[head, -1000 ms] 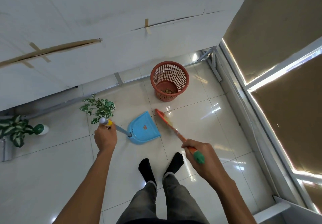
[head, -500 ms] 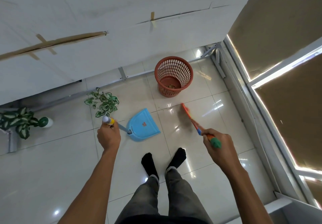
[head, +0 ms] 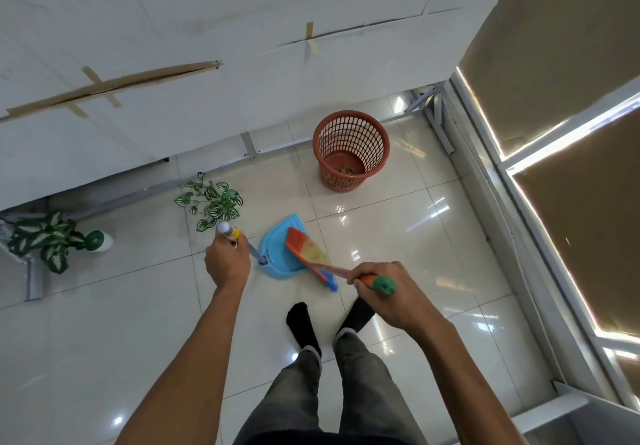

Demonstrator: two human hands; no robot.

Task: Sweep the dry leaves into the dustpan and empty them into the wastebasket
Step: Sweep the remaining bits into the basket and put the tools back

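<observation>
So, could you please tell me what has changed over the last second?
The right hand swung the broom leftward, so its bristles now lie over the blue dustpan instead of out to its right. The left hand keeps its grip on the dustpan handle; the wastebasket and plants stay put.

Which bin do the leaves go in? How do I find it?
Look along the white wall to the corner by the window frame. The wastebasket stands on the tiles there, beyond the dustpan. It is the only round, reddish-orange thing with holes all over.
</observation>
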